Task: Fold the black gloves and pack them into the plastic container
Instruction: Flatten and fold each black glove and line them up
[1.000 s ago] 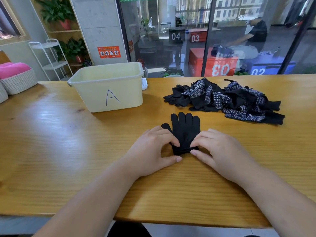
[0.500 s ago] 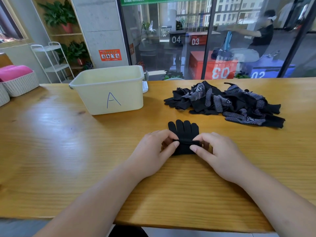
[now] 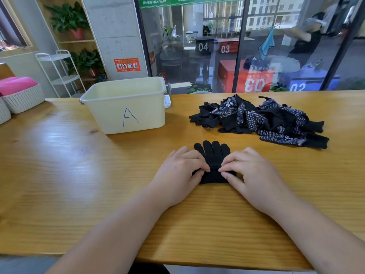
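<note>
Black glove (image 3: 214, 155) flat on table (image 3: 59, 175), between both hands, cuff end doubled over toward fingers. Left hand (image 3: 179, 171), right hand (image 3: 250, 173): fingertips curled, each pinching fold edge. Plastic container (image 3: 126, 113) well apart, back-left. Glove pile (image 3: 256, 119) back-right, unfolded. Risks: uneven pinch skews fold; knit likely springs open if released early; loose bundle could unroll on carry to container.

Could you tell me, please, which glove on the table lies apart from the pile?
The plain black glove nearest the person, pinched by the left hand and right hand; the others lie tangled in the pile farther back.
</note>
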`<state>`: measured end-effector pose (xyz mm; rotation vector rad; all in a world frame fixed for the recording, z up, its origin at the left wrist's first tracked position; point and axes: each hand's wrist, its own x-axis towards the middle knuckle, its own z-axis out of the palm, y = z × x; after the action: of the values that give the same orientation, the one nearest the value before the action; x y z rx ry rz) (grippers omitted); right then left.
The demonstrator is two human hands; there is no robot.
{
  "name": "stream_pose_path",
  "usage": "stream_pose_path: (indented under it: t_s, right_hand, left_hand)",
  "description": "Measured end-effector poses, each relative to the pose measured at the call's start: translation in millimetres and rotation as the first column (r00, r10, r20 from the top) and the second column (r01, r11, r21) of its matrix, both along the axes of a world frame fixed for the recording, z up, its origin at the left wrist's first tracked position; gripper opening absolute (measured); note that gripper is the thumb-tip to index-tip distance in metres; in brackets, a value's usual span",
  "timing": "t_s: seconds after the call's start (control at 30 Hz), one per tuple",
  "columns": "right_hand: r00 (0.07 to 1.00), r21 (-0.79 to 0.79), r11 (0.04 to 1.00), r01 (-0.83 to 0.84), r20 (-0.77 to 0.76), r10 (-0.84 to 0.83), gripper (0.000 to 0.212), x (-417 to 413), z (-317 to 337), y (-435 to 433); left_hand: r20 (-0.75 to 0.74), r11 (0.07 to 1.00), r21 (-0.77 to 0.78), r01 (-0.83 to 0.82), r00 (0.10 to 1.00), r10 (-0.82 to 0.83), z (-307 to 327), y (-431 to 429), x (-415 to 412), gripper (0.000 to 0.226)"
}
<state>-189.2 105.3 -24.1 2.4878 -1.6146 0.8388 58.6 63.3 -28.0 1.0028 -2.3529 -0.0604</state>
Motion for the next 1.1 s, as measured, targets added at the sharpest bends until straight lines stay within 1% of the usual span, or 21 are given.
stream_pose_path:
  t_s: [0.07, 0.13, 0.2, 0.23, 0.37, 0.43, 0.47, 0.53, 0.6, 0.63, 0.7, 0.77, 0.87, 0.93, 1.03, 1.07, 1.1]
  right_hand:
    - [0.998, 0.004, 1.000, -0.013, -0.055, 0.013, 0.026, -2, 2, 1]
    - [0.994, 0.058, 0.998, -0.041, -0.098, 0.046, 0.035, -6, 4, 2]
    - [0.990, 0.116, 0.991, -0.064, -0.115, 0.078, 0.043, -11, 5, 3]
    - [0.990, 0.134, 0.988, -0.071, -0.109, 0.086, 0.044, -12, 6, 3]
    - [0.993, 0.143, 0.987, -0.079, -0.074, 0.090, 0.042, -11, 7, 2]
    - [0.998, 0.165, 0.984, -0.067, -0.004, 0.068, 0.038, -12, 4, -1]
    - [0.998, 0.178, 0.983, -0.050, 0.055, 0.041, 0.035, -12, 2, -3]
    - [0.974, 0.226, 0.974, -0.027, 0.223, -0.025, 0.032, -12, 1, -4]
    - [0.914, 0.302, 0.951, -0.064, 0.401, -0.066, 0.028, -10, 2, -5]
    - [0.890, 0.326, 0.942, -0.080, 0.450, -0.080, 0.025, -9, 2, -6]
    - [0.869, 0.333, 0.940, -0.077, 0.485, -0.101, 0.020, -6, 1, -7]
    - [0.872, 0.296, 0.955, -0.013, 0.471, -0.134, 0.017, -2, -2, -9]
    - [0.917, 0.196, 0.974, 0.110, 0.359, -0.175, 0.024, 3, -3, -12]
    - [0.936, 0.155, 0.979, 0.133, 0.305, -0.176, 0.026, 4, -2, -13]
    - [0.972, 0.062, 0.991, 0.118, 0.197, -0.128, 0.012, 4, -2, -14]
    - [0.981, 0.033, 0.992, 0.120, 0.148, -0.123, 0.009, 4, -3, -14]
    - [0.987, 0.009, 0.992, 0.126, 0.103, -0.126, 0.011, 5, -3, -14]
  left_hand:
    - [0.038, 0.999, -0.046, -0.017, 0.999, 0.019, 1, 3, 0, 0.021]
    - [0.079, 0.998, -0.051, -0.033, 0.996, 0.037, 2, 8, 1, 0.030]
    - [0.125, 0.998, -0.049, -0.038, 0.991, 0.043, 3, 9, 2, 0.041]
    - [0.142, 0.998, -0.053, -0.039, 0.989, 0.047, 3, 9, 2, 0.043]
    - [0.128, 0.996, -0.058, -0.061, 0.989, 0.068, 3, 8, 1, 0.032]
    - [0.098, 0.997, -0.030, -0.077, 0.992, 0.079, 5, 8, 1, 0.028]
    - [0.065, 0.997, 0.006, -0.082, 0.995, 0.082, 5, 9, 2, 0.026]
    - [-0.061, 0.988, 0.135, -0.075, 0.995, 0.084, 8, 11, 3, 0.020]
    - [-0.200, 0.958, 0.283, -0.047, 0.974, 0.107, 11, 13, 4, 0.017]
    - [-0.242, 0.937, 0.349, -0.036, 0.962, 0.127, 12, 13, 4, 0.015]
    - [-0.267, 0.905, 0.422, -0.044, 0.948, 0.171, 14, 11, 3, 0.008]
    - [-0.245, 0.903, 0.422, -0.079, 0.949, 0.198, 13, 9, 2, 0.003]
    - [-0.138, 0.928, 0.333, -0.165, 0.965, 0.221, 10, 6, -1, 0.005]
    - [-0.109, 0.954, 0.232, -0.189, 0.970, 0.219, 7, 2, -3, 0.010]
    - [-0.092, 0.982, 0.089, -0.167, 0.980, 0.175, 6, -2, -5, 0.007]
    - [-0.075, 0.988, 0.054, -0.147, 0.986, 0.151, 5, -3, -5, 0.008]
    - [-0.054, 0.991, 0.030, -0.129, 0.990, 0.130, 4, -3, -5, 0.010]
